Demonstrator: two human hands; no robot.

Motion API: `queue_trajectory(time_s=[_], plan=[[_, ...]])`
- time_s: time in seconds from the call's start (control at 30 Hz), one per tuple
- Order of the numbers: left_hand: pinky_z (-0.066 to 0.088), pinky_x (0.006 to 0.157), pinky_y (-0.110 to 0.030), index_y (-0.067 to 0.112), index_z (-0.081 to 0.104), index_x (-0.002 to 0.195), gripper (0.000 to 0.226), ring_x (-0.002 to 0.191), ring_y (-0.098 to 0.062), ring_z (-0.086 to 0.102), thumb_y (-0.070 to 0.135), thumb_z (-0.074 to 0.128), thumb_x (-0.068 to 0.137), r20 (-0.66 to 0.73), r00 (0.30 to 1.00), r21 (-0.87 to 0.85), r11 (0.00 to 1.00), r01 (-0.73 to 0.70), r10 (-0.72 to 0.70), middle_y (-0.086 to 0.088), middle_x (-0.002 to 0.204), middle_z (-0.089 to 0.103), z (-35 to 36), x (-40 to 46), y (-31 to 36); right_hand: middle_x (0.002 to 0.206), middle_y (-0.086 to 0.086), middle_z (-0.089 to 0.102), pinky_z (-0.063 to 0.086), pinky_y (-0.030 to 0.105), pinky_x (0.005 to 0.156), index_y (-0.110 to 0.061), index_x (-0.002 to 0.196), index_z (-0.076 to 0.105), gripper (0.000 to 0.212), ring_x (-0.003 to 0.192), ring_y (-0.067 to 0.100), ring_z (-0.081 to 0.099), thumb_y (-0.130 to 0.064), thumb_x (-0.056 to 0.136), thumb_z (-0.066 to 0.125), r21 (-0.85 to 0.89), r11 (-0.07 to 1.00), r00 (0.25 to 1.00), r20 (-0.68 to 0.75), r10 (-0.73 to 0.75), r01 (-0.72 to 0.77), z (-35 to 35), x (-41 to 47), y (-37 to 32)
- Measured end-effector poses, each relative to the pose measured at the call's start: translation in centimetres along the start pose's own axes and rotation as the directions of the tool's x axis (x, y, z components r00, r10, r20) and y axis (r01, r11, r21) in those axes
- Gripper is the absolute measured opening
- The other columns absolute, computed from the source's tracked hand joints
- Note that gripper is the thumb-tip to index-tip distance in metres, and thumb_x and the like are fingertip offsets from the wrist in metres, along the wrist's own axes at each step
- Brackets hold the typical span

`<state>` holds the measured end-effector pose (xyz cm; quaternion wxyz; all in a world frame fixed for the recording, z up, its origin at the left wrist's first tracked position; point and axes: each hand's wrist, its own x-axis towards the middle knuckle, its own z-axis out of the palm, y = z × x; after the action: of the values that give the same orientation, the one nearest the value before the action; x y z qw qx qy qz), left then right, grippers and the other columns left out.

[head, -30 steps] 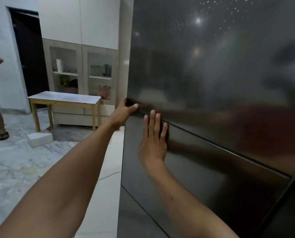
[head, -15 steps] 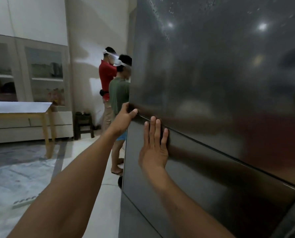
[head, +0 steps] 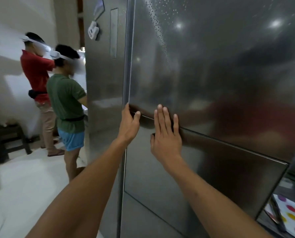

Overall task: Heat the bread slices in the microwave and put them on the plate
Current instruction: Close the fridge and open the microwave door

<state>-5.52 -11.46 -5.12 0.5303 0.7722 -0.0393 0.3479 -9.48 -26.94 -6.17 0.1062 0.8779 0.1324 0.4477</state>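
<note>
Your left hand (head: 129, 125) hooks its fingers round the edge of the steel fridge door (head: 212, 74); your right hand (head: 166, 134) lies flat and open below the seam. Pull steadily while bracing. No bread, microwave or plate is visible.

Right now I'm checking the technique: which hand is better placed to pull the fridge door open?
Left hand: it grips the door edge. Right hand lies flat.
</note>
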Motion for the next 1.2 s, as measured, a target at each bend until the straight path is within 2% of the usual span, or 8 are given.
queue_trajectory(time_s=[0.07,0.13,0.2,0.27,0.37,0.7,0.87,1.2], plan=[[0.036,0.105,-0.035,0.03,0.006,0.156,0.066,0.122,-0.016,0.044,0.041,0.041,0.102,0.026,1.0,0.057,0.998,-0.018,0.017,-0.002,0.141,0.032,0.4,0.3,-0.6,0.164,0.015,-0.024,-0.013,0.05,0.123,-0.003,0.158,-0.012,0.09,0.152,0.028,-0.023,-0.042,0.098,0.043,-0.021,1.0,1.0,0.018,-0.014,0.015,0.3,0.3,0.7],[0.033,0.111,-0.042,0.042,-0.012,0.153,0.07,0.135,-0.024,0.038,0.045,0.037,0.102,0.078,0.994,0.133,0.987,-0.089,0.08,0.0,0.155,0.015,1.0,0.2,-1.7,0.164,0.015,-0.025,-0.012,0.049,0.123,-0.003,0.158,-0.012,0.089,0.152,0.028,-0.024,-0.044,0.099,0.041,-0.047,0.999,0.999,0.033,-0.015,0.016,0.5,0.3,0.8],[0.019,0.118,-0.046,0.041,-0.019,0.151,0.069,0.151,-0.026,0.008,0.043,0.032,0.104,0.145,0.979,0.22,0.96,-0.174,0.144,0.004,0.163,-0.012,1.9,-0.4,-3.1,0.164,0.015,-0.026,-0.01,0.05,0.123,-0.004,0.158,-0.013,0.088,0.152,0.028,-0.024,-0.044,0.1,0.039,-0.072,0.997,0.999,0.049,0.008,-0.005,0.7,0.2,0.7],[0.003,0.123,-0.045,0.026,-0.017,0.155,0.068,0.151,-0.016,-0.014,0.035,0.031,0.106,0.18,0.96,0.286,0.923,-0.259,0.214,0.002,0.162,-0.024,2.5,-0.9,-4.3,0.164,0.015,-0.026,-0.009,0.05,0.124,-0.004,0.158,-0.014,0.087,0.152,0.029,-0.024,-0.043,0.1,0.038,-0.094,0.995,0.998,0.06,0.025,-0.019,1.1,0.3,0.7],[-0.002,0.124,-0.044,0.017,-0.012,0.156,0.064,0.149,-0.011,-0.019,0.029,0.028,0.107,0.248,0.933,0.275,0.905,-0.325,0.26,0.001,0.163,-0.022,2.9,-0.8,-5.4,0.164,0.014,-0.025,-0.008,0.05,0.124,-0.004,0.158,-0.013,0.087,0.152,0.028,-0.023,-0.043,0.1,0.039,-0.107,0.994,0.997,0.072,0.029,-0.021,1.6,0.5,1.0],[-0.002,0.123,-0.04,0.021,-0.008,0.157,0.064,0.15,-0.008,-0.014,0.022,0.032,0.107,0.268,0.926,0.233,0.915,-0.33,0.266,0.005,0.164,-0.017,2.8,-0.1,-6.4,0.164,0.014,-0.025,-0.009,0.051,0.123,-0.005,0.158,-0.013,0.083,0.152,0.029,-0.022,-0.043,0.101,0.034,-0.119,0.991,0.994,0.085,0.069,-0.059,2.8,0.5,0.4],[-0.002,0.123,-0.037,0.021,-0.006,0.157,0.066,0.15,-0.006,-0.011,0.018,0.034,0.105,0.273,0.928,0.26,0.909,-0.326,0.255,0.006,0.164,-0.014,2.4,0.0,-6.0,0.163,0.015,-0.026,-0.01,0.052,0.123,-0.005,0.158,-0.013,0.087,0.152,0.03,-0.023,-0.042,0.099,0.04,-0.114,0.992,0.993,0.103,0.062,-0.05,2.4,0.4,0.7],[-0.002,0.123,-0.036,0.016,-0.007,0.157,0.074,0.151,-0.013,-0.007,0.027,0.042,0.103,0.354,0.932,0.388,0.894,-0.223,0.079,0.001,0.163,-0.018,3.5,-3.4,-4.0,0.164,0.01,-0.027,-0.014,0.052,0.121,-0.009,0.16,-0.009,0.082,0.151,0.025,-0.027,-0.042,0.1,0.038,-0.032,0.998,0.972,0.232,-0.044,0.053,0.2,-4.0,4.0]])
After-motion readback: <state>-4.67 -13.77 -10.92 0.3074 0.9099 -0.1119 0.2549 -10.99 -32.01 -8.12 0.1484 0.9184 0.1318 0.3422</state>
